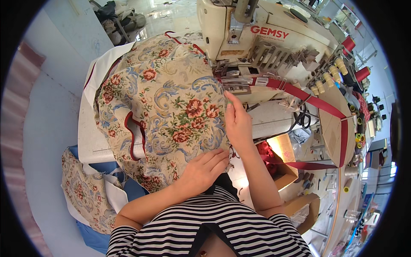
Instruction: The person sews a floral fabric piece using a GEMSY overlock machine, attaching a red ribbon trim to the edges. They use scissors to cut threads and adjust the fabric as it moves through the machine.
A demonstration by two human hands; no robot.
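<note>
A large piece of beige tapestry fabric (165, 100) with red roses and blue scrolls lies over the bed of a sewing machine (222, 38). Dark red binding trims some of its edges. My right hand (238, 125) holds the fabric's right edge just below the machine's sewing area, fingers closed along it. Flat on the lower right part of the cloth rests my left hand (205, 171), its fingers stretched toward the same edge. A dark red binding tape (299, 91) runs from the right into a metal folder at the sewing area. The needle cannot be made out.
More floral fabric (85, 192) hangs at the lower left over blue cloth. Cones of thread (340, 66) stand on the right. Below them, an open cardboard box (282, 150) holds red material. A pale wall (47, 115) rises on the left.
</note>
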